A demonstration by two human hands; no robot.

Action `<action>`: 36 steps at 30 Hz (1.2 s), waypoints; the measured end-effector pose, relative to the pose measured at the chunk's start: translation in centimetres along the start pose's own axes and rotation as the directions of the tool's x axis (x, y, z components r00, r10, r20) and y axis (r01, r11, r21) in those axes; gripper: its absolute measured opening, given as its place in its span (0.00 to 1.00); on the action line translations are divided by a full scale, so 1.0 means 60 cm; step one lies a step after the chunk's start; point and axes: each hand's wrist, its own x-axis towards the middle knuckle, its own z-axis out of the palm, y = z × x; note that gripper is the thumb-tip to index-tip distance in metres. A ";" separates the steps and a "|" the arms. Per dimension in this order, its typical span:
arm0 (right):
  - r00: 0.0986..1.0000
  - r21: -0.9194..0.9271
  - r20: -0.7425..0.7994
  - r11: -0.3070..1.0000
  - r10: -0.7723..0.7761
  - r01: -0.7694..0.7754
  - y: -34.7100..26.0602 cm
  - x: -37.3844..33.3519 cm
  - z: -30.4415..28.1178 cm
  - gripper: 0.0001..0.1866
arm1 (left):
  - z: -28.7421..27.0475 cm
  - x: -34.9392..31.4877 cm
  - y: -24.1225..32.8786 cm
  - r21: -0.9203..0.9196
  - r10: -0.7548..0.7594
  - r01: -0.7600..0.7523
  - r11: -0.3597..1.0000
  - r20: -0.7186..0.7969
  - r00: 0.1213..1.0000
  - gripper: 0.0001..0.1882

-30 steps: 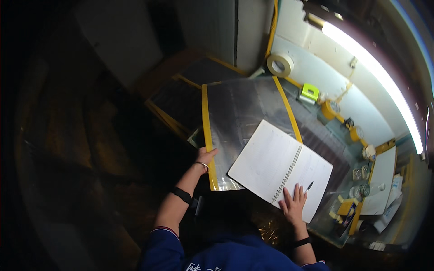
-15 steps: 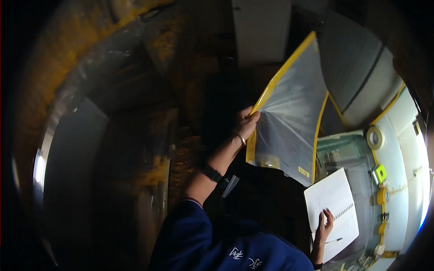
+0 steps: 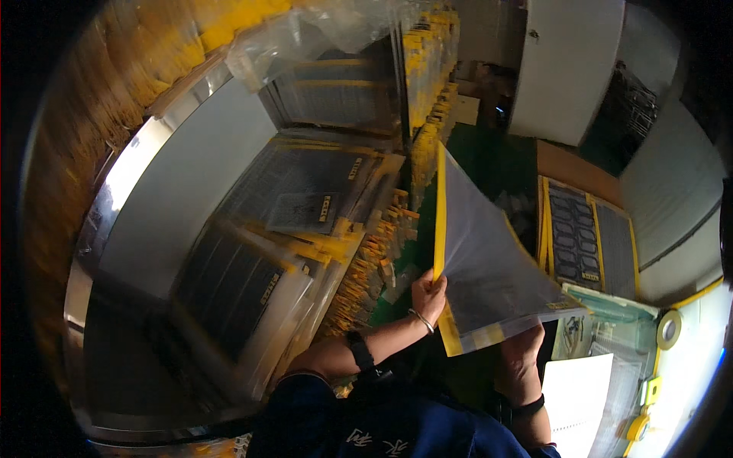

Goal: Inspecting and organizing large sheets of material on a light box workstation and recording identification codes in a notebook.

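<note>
A large translucent grey film sheet (image 3: 489,259), bordered with yellow tape, hangs tilted and bowed in front of me. My left hand (image 3: 430,294) is closed on its left taped edge near the lower corner, with the thumb on the near face. At the sheet's lower right edge, my right hand (image 3: 524,347) touches or lies just under it; its fingers are hidden behind the sheet. A white spiral notebook (image 3: 578,401) lies on the bench close to my right forearm.
On the left, a rack holds stacks of yellow-taped film sheets (image 3: 313,175), with many edges jutting toward the aisle. More taped sheets (image 3: 573,237) lean at the right. Tape rolls (image 3: 669,330) line the bench (image 3: 641,309). A pale door (image 3: 565,72) stands far back.
My view has turned left, bringing the rack into sight. My right hand has moved from the notebook to the film sheet's lower right edge. My left hand keeps its grip.
</note>
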 end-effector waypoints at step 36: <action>0.921 -0.507 -0.298 0.777 0.249 -0.374 -0.121 0.120 0.013 0.26 | -0.743 0.478 -0.123 0.889 0.195 0.442 0.123 -0.458 0.867 0.15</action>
